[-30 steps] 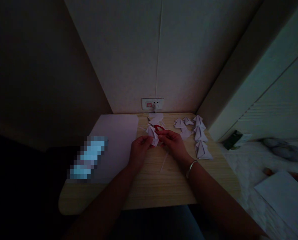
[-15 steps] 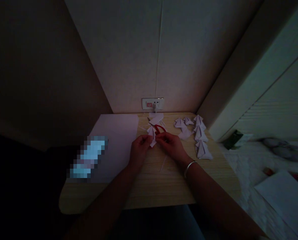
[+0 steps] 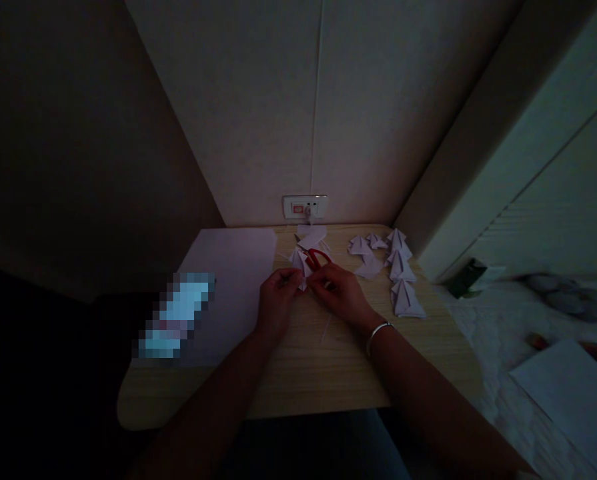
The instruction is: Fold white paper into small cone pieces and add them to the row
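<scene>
Both hands meet over a small folded white paper piece (image 3: 299, 263) near the back of a wooden table (image 3: 303, 367). My left hand (image 3: 277, 300) pinches its left side with closed fingers. My right hand (image 3: 339, 292), a bangle on its wrist, pinches the right side. Red-handled scissors (image 3: 317, 257) lie just behind the hands. Several finished folded paper shapes (image 3: 401, 280) lie in a row to the right.
A large white sheet (image 3: 228, 287) covers the table's left part, with a blurred light-blue patch (image 3: 178, 313) on it. A wall socket (image 3: 305, 207) sits behind. To the right lie a bed surface with a white sheet of paper (image 3: 573, 393) and a dark box (image 3: 465, 278).
My hands have drawn closer together on the folded piece and shifted slightly towards the wall. The paper looks more pressed together than before.
</scene>
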Demonstrator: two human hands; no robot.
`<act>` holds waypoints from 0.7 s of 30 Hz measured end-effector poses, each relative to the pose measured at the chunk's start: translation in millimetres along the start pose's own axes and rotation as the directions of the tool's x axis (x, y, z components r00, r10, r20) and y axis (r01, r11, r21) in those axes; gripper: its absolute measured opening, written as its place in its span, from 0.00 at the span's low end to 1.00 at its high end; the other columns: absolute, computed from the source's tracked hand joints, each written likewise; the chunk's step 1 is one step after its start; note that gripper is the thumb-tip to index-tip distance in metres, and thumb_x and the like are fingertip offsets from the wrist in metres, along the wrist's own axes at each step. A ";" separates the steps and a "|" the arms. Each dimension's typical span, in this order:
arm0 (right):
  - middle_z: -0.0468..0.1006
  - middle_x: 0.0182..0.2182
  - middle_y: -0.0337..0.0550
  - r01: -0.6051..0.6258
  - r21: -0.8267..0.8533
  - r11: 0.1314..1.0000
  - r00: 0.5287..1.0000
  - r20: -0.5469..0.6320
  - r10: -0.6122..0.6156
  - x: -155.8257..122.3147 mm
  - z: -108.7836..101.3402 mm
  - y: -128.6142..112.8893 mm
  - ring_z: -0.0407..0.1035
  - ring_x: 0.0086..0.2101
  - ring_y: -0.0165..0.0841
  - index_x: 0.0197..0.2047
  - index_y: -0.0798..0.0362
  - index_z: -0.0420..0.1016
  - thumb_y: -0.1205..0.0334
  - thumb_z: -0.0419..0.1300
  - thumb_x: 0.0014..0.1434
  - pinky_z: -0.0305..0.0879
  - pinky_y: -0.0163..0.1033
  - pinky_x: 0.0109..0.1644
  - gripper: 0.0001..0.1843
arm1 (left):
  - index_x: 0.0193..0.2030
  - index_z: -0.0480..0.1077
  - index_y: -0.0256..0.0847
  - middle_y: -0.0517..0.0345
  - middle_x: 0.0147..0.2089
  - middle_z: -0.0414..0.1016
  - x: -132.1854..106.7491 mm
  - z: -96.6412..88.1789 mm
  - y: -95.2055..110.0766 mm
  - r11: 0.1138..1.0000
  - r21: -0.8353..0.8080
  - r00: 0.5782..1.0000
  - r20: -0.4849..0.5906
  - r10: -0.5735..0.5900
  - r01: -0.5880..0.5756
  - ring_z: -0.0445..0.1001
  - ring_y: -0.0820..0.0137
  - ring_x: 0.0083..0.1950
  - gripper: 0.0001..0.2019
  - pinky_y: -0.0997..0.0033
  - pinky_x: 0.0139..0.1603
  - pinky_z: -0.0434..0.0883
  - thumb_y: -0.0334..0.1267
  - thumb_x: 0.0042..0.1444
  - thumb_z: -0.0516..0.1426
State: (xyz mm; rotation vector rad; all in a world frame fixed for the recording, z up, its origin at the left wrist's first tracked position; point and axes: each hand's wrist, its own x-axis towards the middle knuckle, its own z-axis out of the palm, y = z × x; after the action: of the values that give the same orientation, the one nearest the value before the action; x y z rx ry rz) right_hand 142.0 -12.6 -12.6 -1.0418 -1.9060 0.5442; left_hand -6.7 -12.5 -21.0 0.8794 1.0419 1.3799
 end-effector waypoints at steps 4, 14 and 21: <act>0.74 0.32 0.43 -0.010 0.006 1.000 0.999 0.033 0.010 -0.2 -0.8 -1.1 0.69 0.32 0.33 0.35 0.50 0.73 0.65 0.57 0.54 0.65 0.38 0.36 0.05 | 0.33 0.71 0.36 0.61 0.31 0.72 -1.1 0.7 1.4 1.000 -0.014 1.000 0.005 -0.010 0.010 0.69 0.76 0.31 0.13 0.73 0.36 0.68 0.41 0.42 0.63; 0.73 0.31 0.42 -0.061 -0.015 0.998 0.998 -0.003 0.061 -1.2 0.7 -2.0 0.68 0.30 0.32 0.37 0.49 0.73 0.62 0.56 0.55 0.65 0.38 0.34 0.06 | 0.35 0.71 0.37 0.61 0.31 0.73 -3.3 -0.6 -0.4 1.000 -0.013 0.997 0.074 -0.010 0.011 0.70 0.76 0.31 0.12 0.74 0.36 0.68 0.39 0.43 0.63; 0.72 0.33 0.44 -0.005 -0.078 0.997 1.000 -0.031 0.003 -0.5 -0.6 -7.9 0.68 0.31 0.32 0.41 0.50 0.72 0.61 0.56 0.57 0.65 0.38 0.36 0.08 | 0.33 0.70 0.36 0.61 0.31 0.72 -3.5 3.4 5.3 0.997 -0.073 0.999 0.013 -0.030 0.031 0.70 0.76 0.31 0.13 0.73 0.36 0.68 0.39 0.40 0.64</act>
State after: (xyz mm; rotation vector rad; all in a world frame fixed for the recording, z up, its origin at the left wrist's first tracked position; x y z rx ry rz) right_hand 139.1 -17.4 -6.9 -1.0983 -1.9118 0.4561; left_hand -5.0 -15.5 -14.6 0.8144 0.9857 1.3768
